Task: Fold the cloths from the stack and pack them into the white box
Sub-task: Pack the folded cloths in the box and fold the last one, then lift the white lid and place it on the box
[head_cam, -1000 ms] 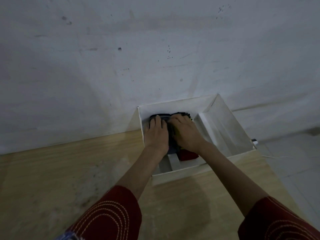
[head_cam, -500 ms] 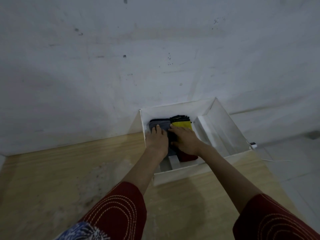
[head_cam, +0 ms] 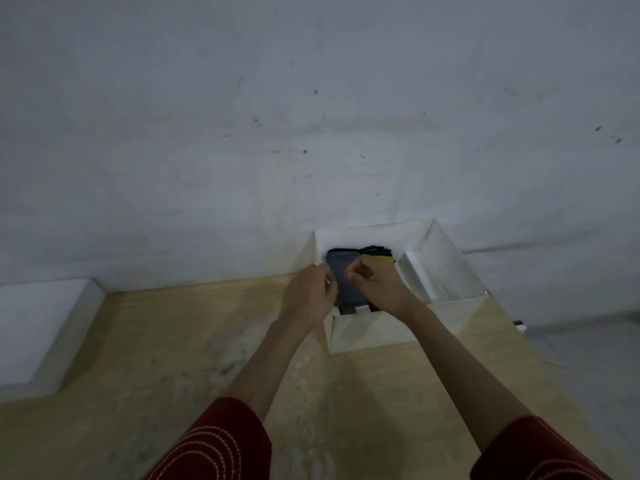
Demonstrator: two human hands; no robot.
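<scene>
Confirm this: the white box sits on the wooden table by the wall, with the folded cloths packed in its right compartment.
Not quite: the head view shows the folded cloths in the left compartment of the white box, not the right. The rest holds.

I'm in a bare indoor room, home or workshop I can't tell: scuffed white wall, pale wooden tabletop butted against it carrying a white box, grey floor to my right.
</scene>
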